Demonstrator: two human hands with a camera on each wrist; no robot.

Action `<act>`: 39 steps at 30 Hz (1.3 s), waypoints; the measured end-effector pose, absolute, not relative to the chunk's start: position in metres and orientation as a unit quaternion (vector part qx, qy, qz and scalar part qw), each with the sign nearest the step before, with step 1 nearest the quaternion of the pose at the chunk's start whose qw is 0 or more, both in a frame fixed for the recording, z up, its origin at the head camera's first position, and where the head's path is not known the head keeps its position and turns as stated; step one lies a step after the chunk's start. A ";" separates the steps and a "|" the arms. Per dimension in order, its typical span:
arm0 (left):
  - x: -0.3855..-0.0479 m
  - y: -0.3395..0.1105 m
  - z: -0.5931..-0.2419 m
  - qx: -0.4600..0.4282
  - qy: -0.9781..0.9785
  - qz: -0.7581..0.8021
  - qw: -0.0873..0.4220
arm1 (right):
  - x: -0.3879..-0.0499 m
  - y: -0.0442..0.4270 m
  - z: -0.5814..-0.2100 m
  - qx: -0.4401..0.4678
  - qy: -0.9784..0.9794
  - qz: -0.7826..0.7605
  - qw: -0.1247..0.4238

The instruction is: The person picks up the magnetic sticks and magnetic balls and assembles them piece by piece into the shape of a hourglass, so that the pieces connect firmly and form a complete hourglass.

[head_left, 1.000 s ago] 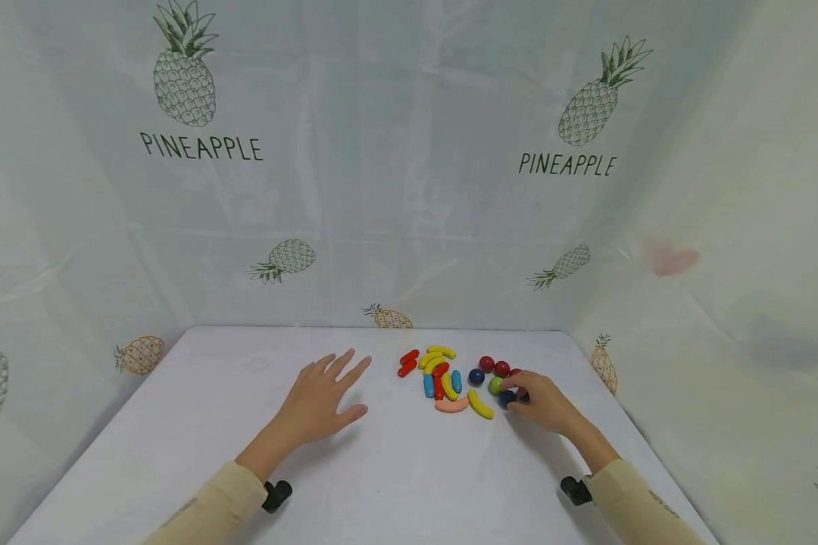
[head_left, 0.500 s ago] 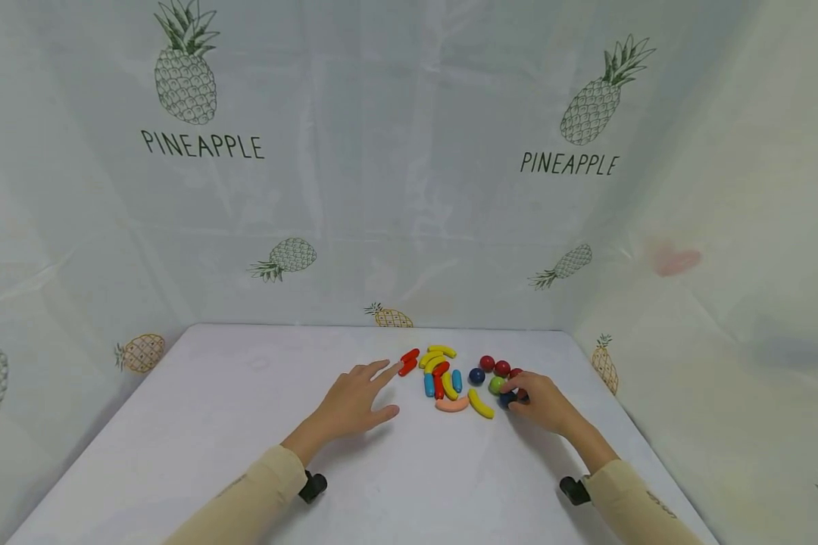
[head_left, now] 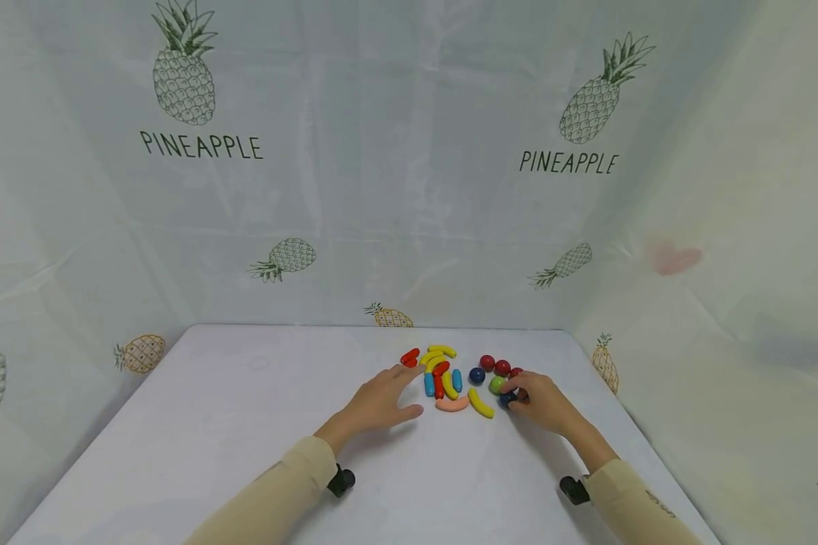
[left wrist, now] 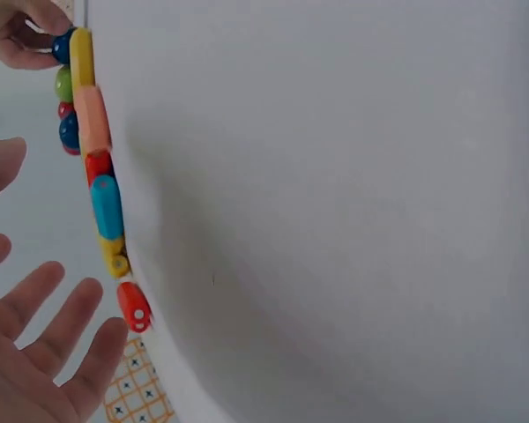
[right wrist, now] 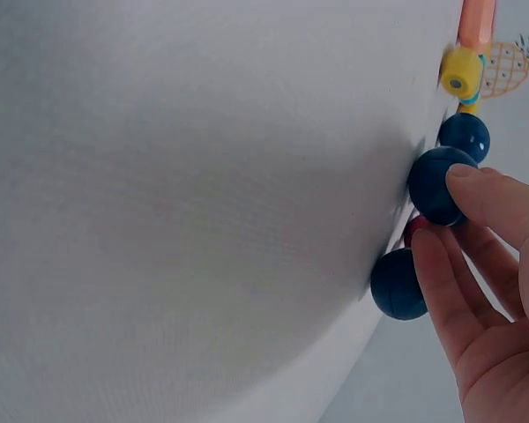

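Observation:
My right hand (head_left: 547,403) pinches a dark blue ball (right wrist: 438,186) between thumb and fingers at the right of the table. Close to that hand lie a green ball (head_left: 497,384), several dark red balls (head_left: 487,362) and more blue balls (right wrist: 399,284). Spread in the air over the table, my left hand (head_left: 375,401) holds nothing. Its fingertips overlap the edge of a group of small toys in the head view: red sausage-shaped pieces (head_left: 410,355), yellow banana-shaped pieces (head_left: 480,403), blue pieces (head_left: 429,384) and a salmon curved piece (head_left: 452,405). Whether they touch cannot be told.
The white table (head_left: 198,424) ends at the back against a hanging pineapple-print curtain (head_left: 409,189). A similar sheet (head_left: 722,341) runs along the right side. A dark wrist camera (head_left: 341,481) sits below the left hand, another (head_left: 574,490) below the right.
My left hand has moved rightward across the table to the red and yellow pieces, fingers still spread. The right hand has stayed in place at the blue ball.

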State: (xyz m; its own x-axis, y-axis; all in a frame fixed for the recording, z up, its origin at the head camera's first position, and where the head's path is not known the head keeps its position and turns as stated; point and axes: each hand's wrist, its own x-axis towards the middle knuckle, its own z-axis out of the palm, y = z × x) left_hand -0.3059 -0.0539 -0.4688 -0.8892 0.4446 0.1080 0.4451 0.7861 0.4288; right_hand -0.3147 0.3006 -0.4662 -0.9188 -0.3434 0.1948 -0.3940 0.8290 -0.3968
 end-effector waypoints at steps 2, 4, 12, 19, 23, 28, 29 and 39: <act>-0.308 -0.049 -0.471 -0.236 -0.940 -0.247 -0.011 | -0.315 0.301 -0.467 0.190 -0.955 0.221 0.056; -0.310 -0.045 -0.474 -0.238 -0.935 -0.261 -0.019 | -0.315 0.302 -0.469 0.184 -0.956 0.222 0.052; -0.318 -0.035 -0.483 -0.254 -0.917 -0.306 -0.040 | -0.316 0.304 -0.471 0.183 -0.955 0.226 0.051; -0.324 -0.025 -0.487 -0.293 -0.903 -0.310 -0.044 | -0.319 0.305 -0.470 0.181 -0.956 0.226 0.054; -0.325 -0.018 -0.489 -0.311 -0.904 -0.292 -0.034 | -0.319 0.305 -0.471 0.186 -0.953 0.233 0.052; -0.325 -0.009 -0.489 -0.314 -0.906 -0.280 -0.037 | -0.320 0.306 -0.471 0.179 -0.953 0.238 0.049; -0.325 -0.008 -0.489 -0.315 -0.907 -0.277 -0.038 | -0.320 0.306 -0.471 0.180 -0.953 0.237 0.049; -0.324 0.000 -0.491 -0.314 -0.916 -0.247 -0.044 | -0.318 0.306 -0.470 0.184 -0.954 0.233 0.051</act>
State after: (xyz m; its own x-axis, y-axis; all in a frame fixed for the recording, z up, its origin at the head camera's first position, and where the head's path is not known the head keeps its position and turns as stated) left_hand -0.3235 -0.0005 -0.4907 -0.7992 0.5964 0.0747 0.5531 0.6812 0.4797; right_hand -0.3184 0.3056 -0.4700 -0.9273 -0.3267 0.1826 -0.3741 0.8240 -0.4255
